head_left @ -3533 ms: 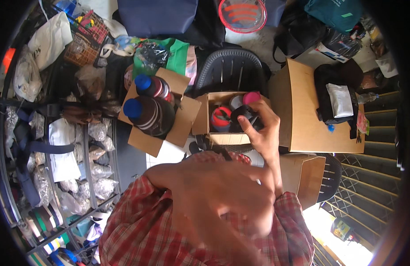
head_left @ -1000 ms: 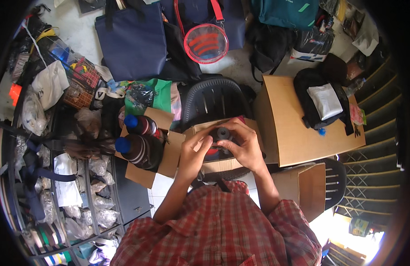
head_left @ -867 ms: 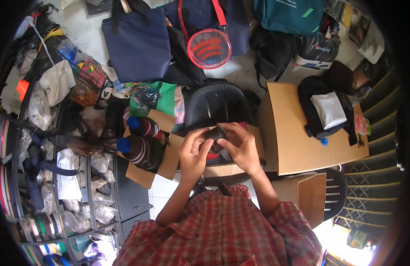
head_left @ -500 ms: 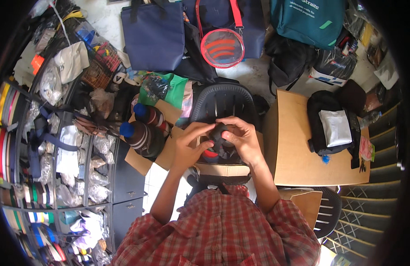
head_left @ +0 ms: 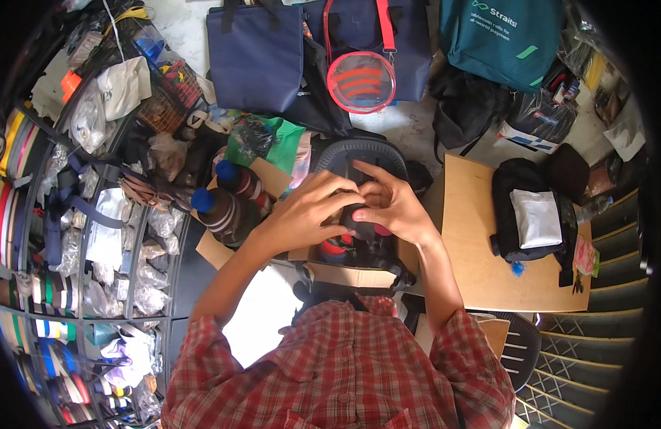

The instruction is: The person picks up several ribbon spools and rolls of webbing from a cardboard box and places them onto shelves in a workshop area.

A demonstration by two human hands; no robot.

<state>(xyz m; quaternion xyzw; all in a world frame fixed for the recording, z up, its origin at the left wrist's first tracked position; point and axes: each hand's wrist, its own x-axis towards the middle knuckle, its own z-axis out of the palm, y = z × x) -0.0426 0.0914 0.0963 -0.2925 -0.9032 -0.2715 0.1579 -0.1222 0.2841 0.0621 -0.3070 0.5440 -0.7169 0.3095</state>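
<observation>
Above the open cardboard box (head_left: 352,276), the left hand (head_left: 320,209) and right hand (head_left: 396,209) together grip a small dark object (head_left: 351,217), probably light and firm, best pinched around its sides.

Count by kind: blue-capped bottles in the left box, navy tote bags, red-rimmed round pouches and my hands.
Blue-capped bottles: 2
Navy tote bags: 2
Red-rimmed round pouch: 1
Left hand and right hand: 2
Total: 7

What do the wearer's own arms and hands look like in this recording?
The sleeves of the red plaid shirt, crossed with paler and darker lines, leave the forearms bare. The left hand and right hand wear no gloves.
</observation>
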